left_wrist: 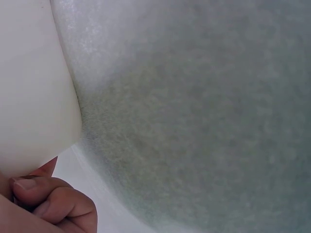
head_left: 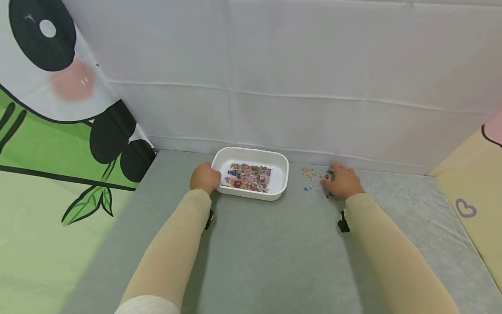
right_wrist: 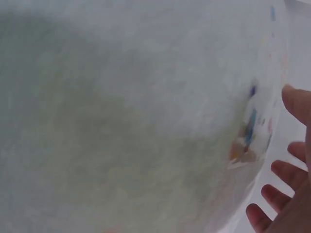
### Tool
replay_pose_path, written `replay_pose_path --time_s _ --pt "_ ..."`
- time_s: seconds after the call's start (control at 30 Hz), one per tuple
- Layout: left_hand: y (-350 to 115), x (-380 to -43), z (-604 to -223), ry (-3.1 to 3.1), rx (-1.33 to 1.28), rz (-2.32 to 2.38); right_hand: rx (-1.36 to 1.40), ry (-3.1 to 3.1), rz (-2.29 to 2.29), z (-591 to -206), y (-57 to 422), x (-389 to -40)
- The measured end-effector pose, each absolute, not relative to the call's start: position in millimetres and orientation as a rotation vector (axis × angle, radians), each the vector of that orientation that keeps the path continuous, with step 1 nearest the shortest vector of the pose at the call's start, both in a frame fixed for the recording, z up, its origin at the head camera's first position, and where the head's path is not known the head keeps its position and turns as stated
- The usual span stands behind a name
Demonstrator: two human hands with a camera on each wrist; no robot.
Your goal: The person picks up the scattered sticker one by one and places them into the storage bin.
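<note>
A white plastic tray [head_left: 281, 187] stands on the grey tabletop near the back wall, with colourful stickers [head_left: 249, 177] lying in it. My left hand [head_left: 205, 178] grips the tray's left end; in the left wrist view, its curled fingers [left_wrist: 65, 201] sit at the tray's pale wall [left_wrist: 36, 87]. To the right of the tray, my right hand [head_left: 343, 182] is over a clear sheet with small coloured stickers [head_left: 308, 173]. The right wrist view has those fingers [right_wrist: 286, 174] spread apart beside the clear sticker sheet [right_wrist: 250, 128]; the hand partly covers it in the head view.
A white cloth wall [head_left: 298, 87] rises right behind the tray and stickers. Printed cloth panels border the grey table [head_left: 274, 253] on both sides, green at left [head_left: 59, 144] and yellow at right [head_left: 470, 196]. A dark wrist strap [head_left: 343, 222] shows at the right sleeve.
</note>
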State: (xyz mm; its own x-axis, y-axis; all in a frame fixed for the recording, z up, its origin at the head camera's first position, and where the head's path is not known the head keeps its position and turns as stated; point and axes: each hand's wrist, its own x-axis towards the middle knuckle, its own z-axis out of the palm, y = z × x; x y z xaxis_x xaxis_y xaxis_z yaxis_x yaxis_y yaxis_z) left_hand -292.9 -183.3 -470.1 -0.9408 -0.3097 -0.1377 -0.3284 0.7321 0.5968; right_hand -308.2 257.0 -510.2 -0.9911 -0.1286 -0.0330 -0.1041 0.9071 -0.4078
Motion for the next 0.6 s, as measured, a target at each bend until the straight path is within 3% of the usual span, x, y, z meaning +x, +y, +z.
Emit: replay_pose_path --time_s 0.6 --pt "-184.2 -291.1 -469.0 2.887 -0.554 1.039 -0.246 3.005 -0.486 -508.0 255.1 -300.8"
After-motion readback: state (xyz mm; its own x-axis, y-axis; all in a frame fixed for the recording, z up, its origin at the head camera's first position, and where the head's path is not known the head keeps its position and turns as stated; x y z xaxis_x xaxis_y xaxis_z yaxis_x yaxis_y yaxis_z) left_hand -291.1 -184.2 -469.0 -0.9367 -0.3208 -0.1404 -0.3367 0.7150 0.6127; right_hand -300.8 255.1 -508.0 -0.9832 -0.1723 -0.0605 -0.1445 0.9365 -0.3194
